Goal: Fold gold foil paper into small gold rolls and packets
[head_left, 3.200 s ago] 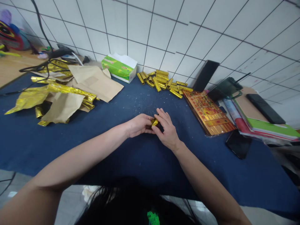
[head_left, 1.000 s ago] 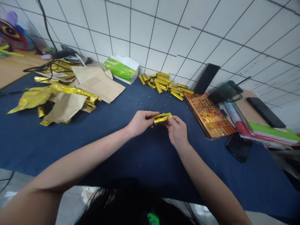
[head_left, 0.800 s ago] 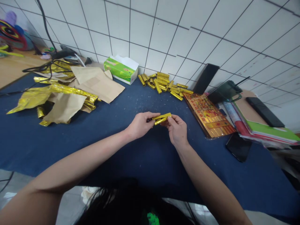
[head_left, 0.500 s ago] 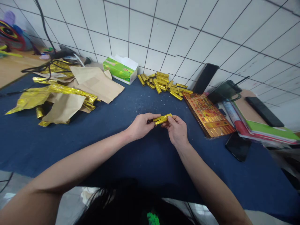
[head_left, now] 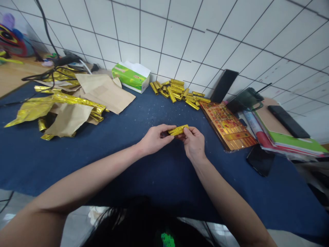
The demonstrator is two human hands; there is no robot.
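Between my two hands, over the middle of the blue-covered table (head_left: 154, 178), is a piece of shiny gold foil paper (head_left: 179, 130) in a partly rolled, narrow shape. My left hand (head_left: 156, 139) is closed on its left end, thumb below and fingers above. At the other end, my right hand (head_left: 194, 142) pinches it between thumb and fingers. Some fingertips are hidden behind the foil. Beyond my hands, by the wall, lies a heap of short gold foil rolls (head_left: 177, 90).
Gold foil scraps (head_left: 31, 109) and brown paper sheets (head_left: 102, 92) lie at left, with a black cable (head_left: 52, 73). A green tissue pack (head_left: 131, 76) stands by the wall. At right are a red-gold packet (head_left: 227, 127), a dark mug (head_left: 246, 99), a phone (head_left: 260, 159) and stacked notebooks (head_left: 290, 137).
My left thumb has shifted slightly right and up along the gold foil paper, whose lower edge looks more turned in. Both hands stay in nearly the same place.
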